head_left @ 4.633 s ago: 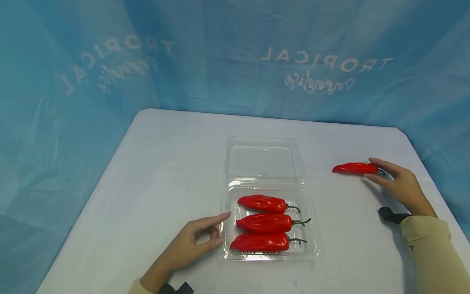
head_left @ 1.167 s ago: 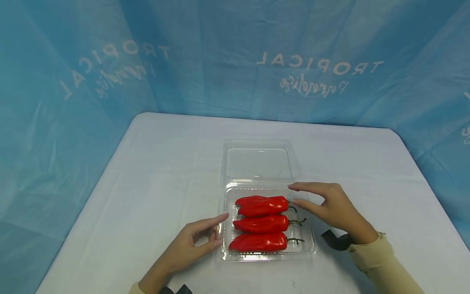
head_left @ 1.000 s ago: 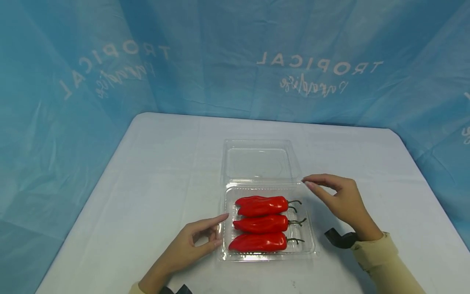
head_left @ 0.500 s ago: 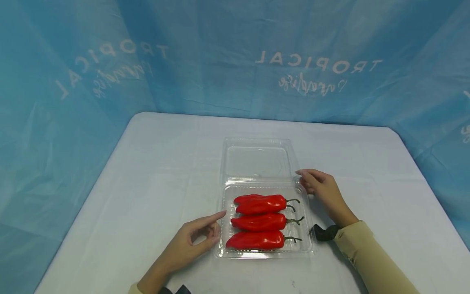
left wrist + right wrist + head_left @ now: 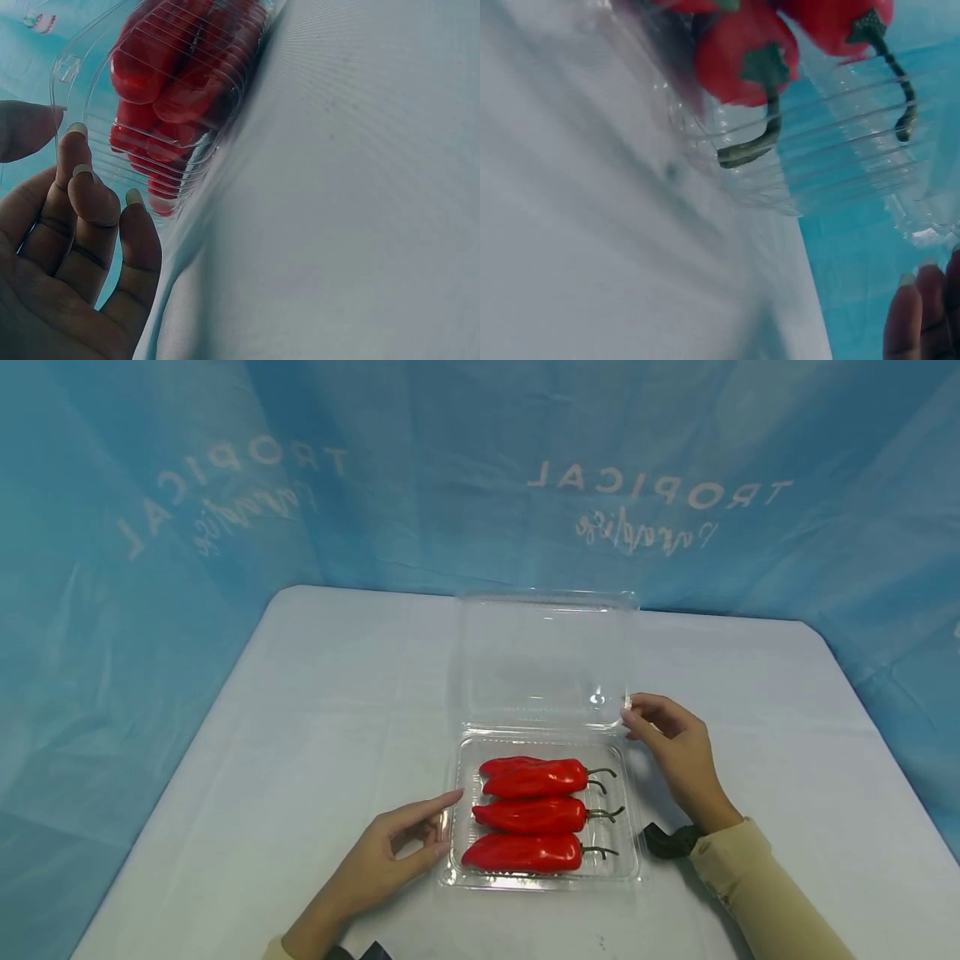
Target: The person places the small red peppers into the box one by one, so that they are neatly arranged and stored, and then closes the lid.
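A clear plastic clamshell container [image 5: 633, 852] stands on the white table, with several red chili peppers [image 5: 525, 853] lying side by side in its base, stems pointing right. The rearmost pepper is partly covered by the one in front of it. My left hand [image 5: 401, 843] holds the left rim of the base, which passes between its fingertips in the left wrist view. With thumb and fingers, my right hand [image 5: 671, 739] pinches the right edge of the lid [image 5: 540, 660] near the hinge. The lid is tilted up off the table, and its far edge overlaps the blue backdrop.
The white table [image 5: 330, 693] has rounded far corners. A blue curtain [image 5: 450, 510] with mirrored lettering hangs behind and to the left and right. Each wrist wears a dark strap, such as the right strap [image 5: 671, 842].
My right hand brought a chili pepper from the right into the container, let go, then moved to the lid and lifted it from lying flat. The left hand stayed at the rim.
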Demonstrator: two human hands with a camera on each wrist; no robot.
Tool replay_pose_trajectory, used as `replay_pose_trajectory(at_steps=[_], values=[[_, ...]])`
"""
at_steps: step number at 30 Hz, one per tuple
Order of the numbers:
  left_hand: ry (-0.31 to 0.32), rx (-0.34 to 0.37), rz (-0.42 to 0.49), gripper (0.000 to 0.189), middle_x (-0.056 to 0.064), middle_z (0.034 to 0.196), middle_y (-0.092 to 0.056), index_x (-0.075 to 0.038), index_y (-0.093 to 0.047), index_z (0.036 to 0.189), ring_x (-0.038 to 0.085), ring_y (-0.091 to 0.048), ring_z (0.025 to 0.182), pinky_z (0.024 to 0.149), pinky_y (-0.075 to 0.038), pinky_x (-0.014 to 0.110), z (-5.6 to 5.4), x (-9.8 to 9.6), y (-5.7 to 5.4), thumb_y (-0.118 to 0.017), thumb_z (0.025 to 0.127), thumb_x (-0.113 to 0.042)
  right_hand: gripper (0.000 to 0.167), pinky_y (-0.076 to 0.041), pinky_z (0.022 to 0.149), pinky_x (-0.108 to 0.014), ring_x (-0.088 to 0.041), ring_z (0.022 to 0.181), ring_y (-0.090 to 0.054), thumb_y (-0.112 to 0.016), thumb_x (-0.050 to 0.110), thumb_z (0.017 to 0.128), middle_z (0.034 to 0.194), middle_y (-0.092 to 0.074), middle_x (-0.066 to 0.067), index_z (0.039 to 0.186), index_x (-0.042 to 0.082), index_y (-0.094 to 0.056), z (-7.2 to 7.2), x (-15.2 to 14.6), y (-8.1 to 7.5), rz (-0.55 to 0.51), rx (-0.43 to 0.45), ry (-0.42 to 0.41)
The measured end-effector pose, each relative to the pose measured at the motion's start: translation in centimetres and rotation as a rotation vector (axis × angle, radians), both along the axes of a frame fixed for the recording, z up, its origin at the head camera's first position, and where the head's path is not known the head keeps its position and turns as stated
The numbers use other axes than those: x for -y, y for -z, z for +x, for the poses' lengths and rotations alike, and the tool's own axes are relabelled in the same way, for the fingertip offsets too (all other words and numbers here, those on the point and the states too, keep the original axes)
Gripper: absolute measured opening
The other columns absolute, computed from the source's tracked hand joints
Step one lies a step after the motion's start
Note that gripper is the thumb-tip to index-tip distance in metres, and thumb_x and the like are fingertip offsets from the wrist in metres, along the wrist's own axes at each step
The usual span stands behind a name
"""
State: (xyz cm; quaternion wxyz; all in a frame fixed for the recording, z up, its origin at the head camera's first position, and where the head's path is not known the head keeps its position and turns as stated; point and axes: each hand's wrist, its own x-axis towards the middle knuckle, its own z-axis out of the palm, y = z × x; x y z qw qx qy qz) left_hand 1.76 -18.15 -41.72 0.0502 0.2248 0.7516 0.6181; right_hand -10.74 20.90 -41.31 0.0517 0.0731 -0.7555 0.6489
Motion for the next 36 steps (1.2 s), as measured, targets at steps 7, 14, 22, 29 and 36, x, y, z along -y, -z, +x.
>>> replay_pose_trajectory(at_steps=[7,14,22,29,36], values=[[0.017,-0.005,0.021,0.054,0.001,0.089,-0.063,-0.004,-0.055,0.146,0.016,-0.061,0.082,0.083,-0.056,0.03,0.0,0.1,0.2,-0.069,0.095,-0.001,0.022,-0.056,0.086,-0.028,-0.02,0.104,-0.064,-0.067,-0.001,0.097,0.116,-0.061,-0.012,0.118,-0.006,-0.063,1.4,-0.4,-0.2,-0.097,-0.022,-0.113],[0.013,-0.011,0.018,0.054,0.002,0.095,-0.064,-0.004,-0.055,0.146,0.016,-0.061,0.084,0.082,-0.055,0.03,-0.3,0.3,0.3,-0.069,0.095,0.0,0.023,-0.052,0.091,-0.025,-0.016,0.114,-0.061,-0.051,0.0,0.105,0.124,-0.065,-0.004,0.123,-0.006,-0.064,3.0,-1.2,0.0,-0.151,-0.017,-0.198],[-0.066,0.045,0.009,0.05,0.005,0.102,-0.067,0.0,-0.054,0.144,0.018,-0.067,0.09,0.09,-0.055,0.028,-0.8,0.6,0.4,-0.068,0.095,-0.002,0.031,-0.048,0.097,-0.025,-0.016,0.126,-0.052,-0.041,0.01,0.11,0.133,-0.058,-0.004,0.125,-0.013,-0.057,3.7,-1.3,0.7,-0.133,-0.004,-0.215],[-0.049,0.061,0.041,0.051,0.007,0.102,-0.067,-0.002,-0.044,0.152,0.017,-0.066,0.086,0.085,-0.056,0.027,-1.2,0.9,0.5,-0.056,0.102,-0.002,0.025,-0.048,0.094,-0.022,-0.016,0.122,-0.055,-0.053,0.0,0.104,0.136,-0.054,-0.005,0.128,-0.006,-0.055,3.7,-1.3,1.8,-0.015,0.005,-0.254],[-0.009,0.059,0.082,0.066,0.008,0.096,-0.069,-0.011,-0.026,0.162,0.02,-0.064,0.083,0.082,-0.055,0.029,-1.2,1.1,0.6,-0.052,0.101,-0.001,0.029,-0.047,0.098,-0.022,-0.016,0.119,-0.058,-0.059,-0.002,0.101,0.132,-0.057,-0.006,0.13,-0.005,-0.056,3.9,-1.1,2.4,0.041,0.007,-0.221]])
